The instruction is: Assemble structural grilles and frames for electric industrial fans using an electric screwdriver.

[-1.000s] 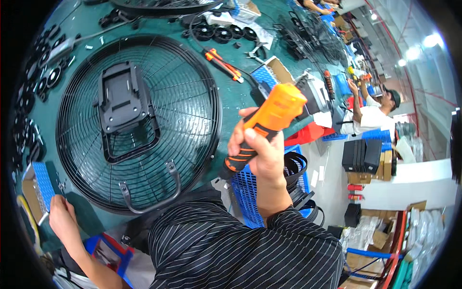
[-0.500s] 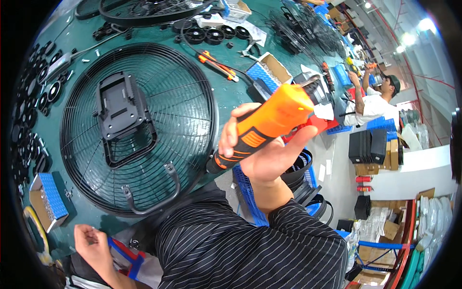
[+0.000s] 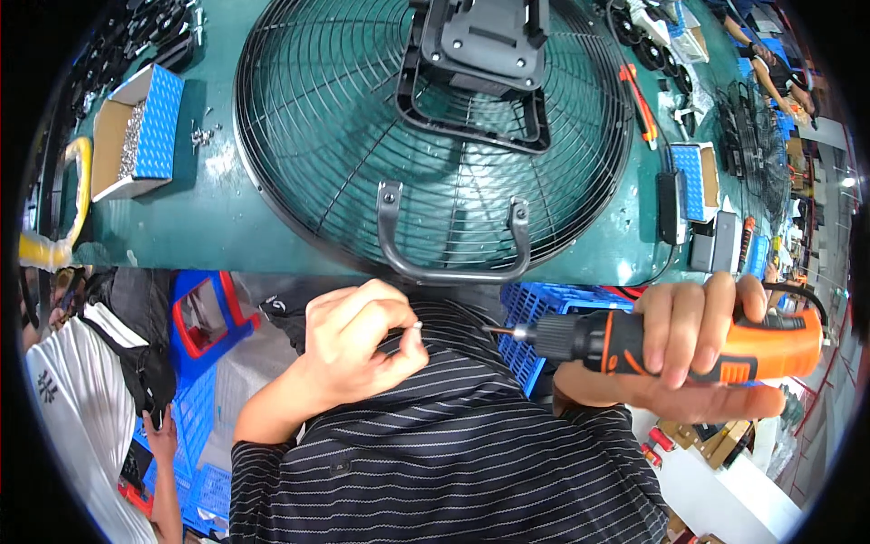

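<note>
My left hand [image 3: 355, 346] is closed in a pinch, with a small silver screw [image 3: 418, 325] showing at the fingertips. My right hand [image 3: 693, 331] wraps round an orange and black electric screwdriver [image 3: 787, 352]. Its thin bit [image 3: 497, 330] points left toward the screw, with a gap between them. Both hands are in front of my body, just off the table's near edge. Beyond them a round black fan grille [image 3: 313, 213] lies on the table. A black mounting plate [image 3: 480, 50] and a curved metal handle [image 3: 453, 273] sit on the grille.
An open box of screws [image 3: 163, 122] stands left of the grille, with loose screws [image 3: 201, 136] beside it. To the right lie an orange cutter [image 3: 642, 109] and another blue box [image 3: 689, 181]. Another person's arm [image 3: 163, 462] shows at lower left. Blue crates [image 3: 571, 297] stand below the table edge.
My view has swung, so the grille now sits higher and further right. My left hand has come in before my body; the screwdriver has turned from pointing down-left to nearly level, bit leftward.
</note>
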A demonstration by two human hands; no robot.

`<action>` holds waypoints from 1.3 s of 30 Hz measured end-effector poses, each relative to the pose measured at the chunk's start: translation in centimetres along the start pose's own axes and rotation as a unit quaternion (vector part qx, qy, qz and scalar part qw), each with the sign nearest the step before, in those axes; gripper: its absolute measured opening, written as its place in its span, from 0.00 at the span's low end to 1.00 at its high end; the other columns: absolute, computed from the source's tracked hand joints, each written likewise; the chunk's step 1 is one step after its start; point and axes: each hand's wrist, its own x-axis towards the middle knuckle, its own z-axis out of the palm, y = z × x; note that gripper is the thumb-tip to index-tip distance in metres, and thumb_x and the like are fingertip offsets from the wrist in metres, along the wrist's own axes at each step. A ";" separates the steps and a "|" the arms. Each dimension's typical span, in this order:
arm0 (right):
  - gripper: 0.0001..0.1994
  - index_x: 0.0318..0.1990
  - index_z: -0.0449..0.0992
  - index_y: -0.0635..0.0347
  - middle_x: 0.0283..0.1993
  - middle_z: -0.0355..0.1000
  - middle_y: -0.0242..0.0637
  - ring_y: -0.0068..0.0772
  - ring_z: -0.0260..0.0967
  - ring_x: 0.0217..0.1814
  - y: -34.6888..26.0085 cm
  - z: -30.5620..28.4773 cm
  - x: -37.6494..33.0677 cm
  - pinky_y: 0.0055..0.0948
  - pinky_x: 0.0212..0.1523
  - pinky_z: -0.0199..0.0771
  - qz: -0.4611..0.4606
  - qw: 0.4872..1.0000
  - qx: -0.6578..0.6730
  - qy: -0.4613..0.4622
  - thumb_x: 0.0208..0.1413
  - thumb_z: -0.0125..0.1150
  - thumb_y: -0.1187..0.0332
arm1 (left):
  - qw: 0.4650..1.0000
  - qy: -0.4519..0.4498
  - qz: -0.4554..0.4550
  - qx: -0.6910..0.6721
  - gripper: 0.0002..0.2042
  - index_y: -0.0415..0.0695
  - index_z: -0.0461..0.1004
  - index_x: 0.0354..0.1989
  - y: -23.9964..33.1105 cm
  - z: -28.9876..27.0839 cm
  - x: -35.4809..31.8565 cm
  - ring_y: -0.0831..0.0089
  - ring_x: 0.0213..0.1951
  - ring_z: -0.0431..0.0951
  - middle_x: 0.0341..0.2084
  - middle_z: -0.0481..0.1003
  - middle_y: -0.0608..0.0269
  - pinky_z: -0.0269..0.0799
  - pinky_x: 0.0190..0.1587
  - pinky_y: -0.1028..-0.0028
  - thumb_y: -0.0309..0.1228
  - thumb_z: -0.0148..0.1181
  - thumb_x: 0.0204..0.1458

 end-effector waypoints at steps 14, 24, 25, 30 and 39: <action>0.24 0.50 0.62 0.67 0.29 0.65 0.35 0.24 0.66 0.20 4.6 2.7 -0.7 0.25 0.22 0.72 -0.004 0.998 0.027 -0.055 0.58 0.60 0.56 | 1.000 0.014 0.022 0.016 0.11 0.42 0.71 0.25 -0.6 0.0 0.0 0.75 0.16 0.68 0.20 0.72 0.65 0.63 0.18 0.76 0.20 0.65 0.33; 0.22 0.49 0.62 0.64 0.25 0.68 0.34 0.25 0.69 0.18 4.4 2.3 -0.5 0.24 0.20 0.77 0.019 0.995 0.009 -0.102 0.55 0.63 0.60 | 0.992 -0.049 -0.059 -0.098 0.12 0.43 0.70 0.26 -0.7 -0.2 -0.6 0.71 0.17 0.71 0.22 0.72 0.65 0.66 0.19 0.73 0.19 0.66 0.34; 0.22 0.49 0.62 0.64 0.25 0.68 0.34 0.25 0.69 0.18 4.3 2.4 -0.6 0.24 0.20 0.77 0.025 0.994 0.008 -0.109 0.55 0.63 0.60 | 0.993 -0.041 -0.048 -0.101 0.12 0.43 0.70 0.26 -0.7 -0.2 -0.7 0.71 0.17 0.71 0.22 0.72 0.65 0.66 0.19 0.73 0.19 0.66 0.34; 0.21 0.47 0.61 0.55 0.28 0.70 0.33 0.28 0.72 0.20 4.2 2.5 -1.2 0.28 0.20 0.76 0.052 0.996 -0.003 -0.074 0.58 0.64 0.54 | 0.975 -0.066 -0.103 -0.185 0.11 0.43 0.70 0.27 -0.7 -0.1 -1.2 0.77 0.17 0.71 0.24 0.73 0.66 0.65 0.18 0.76 0.20 0.66 0.37; 0.22 0.52 0.63 0.61 0.29 0.68 0.34 0.27 0.69 0.23 2.6 1.5 0.2 0.24 0.22 0.74 -0.024 0.998 -0.048 -0.033 0.59 0.62 0.56 | 0.992 0.086 -0.001 0.089 0.08 0.36 0.72 0.31 -1.9 -4.7 -2.1 0.65 0.25 0.75 0.26 0.75 0.54 0.71 0.27 0.71 0.16 0.64 0.43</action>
